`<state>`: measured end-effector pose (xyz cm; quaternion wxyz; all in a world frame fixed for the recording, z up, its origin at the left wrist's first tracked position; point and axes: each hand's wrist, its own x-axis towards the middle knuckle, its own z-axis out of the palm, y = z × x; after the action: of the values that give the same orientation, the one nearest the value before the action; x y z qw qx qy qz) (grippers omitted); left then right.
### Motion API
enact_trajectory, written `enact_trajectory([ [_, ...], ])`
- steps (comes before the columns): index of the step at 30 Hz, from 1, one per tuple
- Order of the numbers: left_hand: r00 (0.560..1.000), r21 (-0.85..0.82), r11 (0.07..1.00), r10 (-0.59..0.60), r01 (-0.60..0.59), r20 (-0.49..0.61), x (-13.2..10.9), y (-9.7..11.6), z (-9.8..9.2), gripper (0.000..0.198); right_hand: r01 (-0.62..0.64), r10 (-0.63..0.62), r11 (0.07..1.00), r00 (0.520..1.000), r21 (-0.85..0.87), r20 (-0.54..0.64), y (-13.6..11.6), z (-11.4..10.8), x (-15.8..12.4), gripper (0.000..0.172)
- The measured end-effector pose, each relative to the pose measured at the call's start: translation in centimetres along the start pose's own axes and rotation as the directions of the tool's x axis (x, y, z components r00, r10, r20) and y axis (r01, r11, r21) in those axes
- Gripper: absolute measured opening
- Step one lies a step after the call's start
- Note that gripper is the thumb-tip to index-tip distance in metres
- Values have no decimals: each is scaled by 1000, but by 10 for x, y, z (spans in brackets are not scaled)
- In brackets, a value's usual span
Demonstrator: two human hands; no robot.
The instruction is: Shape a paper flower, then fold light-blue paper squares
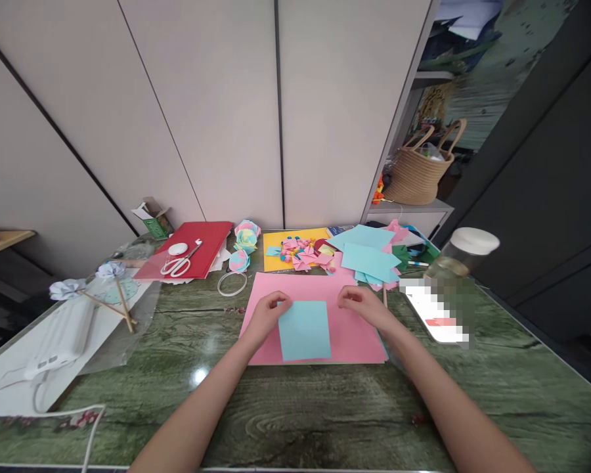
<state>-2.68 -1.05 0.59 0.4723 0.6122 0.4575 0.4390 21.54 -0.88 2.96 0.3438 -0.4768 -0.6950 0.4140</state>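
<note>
A light blue paper rectangle (304, 330) lies on a large pink sheet (354, 332) in the middle of the green marble table (295, 407). My left hand (267, 314) rests at the blue paper's top left corner, fingers curled and pinching its edge. My right hand (362, 303) sits on the pink sheet just right of the blue paper's top edge, fingers curled in. I cannot make out whether the right hand holds anything.
Behind the pink sheet lie a yellow sheet with small paper flowers (300, 253), loose blue sheets (369, 253), a red folder (197, 246) with white scissors (180, 263), a tape ring (232, 283), a phone (436, 309), a jar (465, 256). Paper fans (111, 282) lie left.
</note>
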Motion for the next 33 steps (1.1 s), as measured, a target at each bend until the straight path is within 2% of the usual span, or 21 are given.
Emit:
enact_trajectory([
  [5,996,-39,998,-48,50,69,-6,0,13,17,23,-23,1000,999,22,33,-4,17,-1,22],
  [8,991,-61,994,-83,90,108,-8,-2,18,16,10,-10,1000,999,-4,46,-2,26,-2,21],
  [13,967,-63,992,-90,108,239,-9,-7,23,14,52,-43,996,992,-78,115,-6,32,-6,15],
  [16,963,-60,994,-75,93,257,-13,-6,28,12,71,-54,992,986,-105,157,-11,37,-9,14],
  [23,973,-73,995,-50,68,225,-14,2,26,4,72,-62,995,988,-63,142,-13,34,-9,15],
  [33,987,-213,966,-128,145,95,-1,5,-5,6,29,-26,998,998,51,-65,1,-1,0,25],
])
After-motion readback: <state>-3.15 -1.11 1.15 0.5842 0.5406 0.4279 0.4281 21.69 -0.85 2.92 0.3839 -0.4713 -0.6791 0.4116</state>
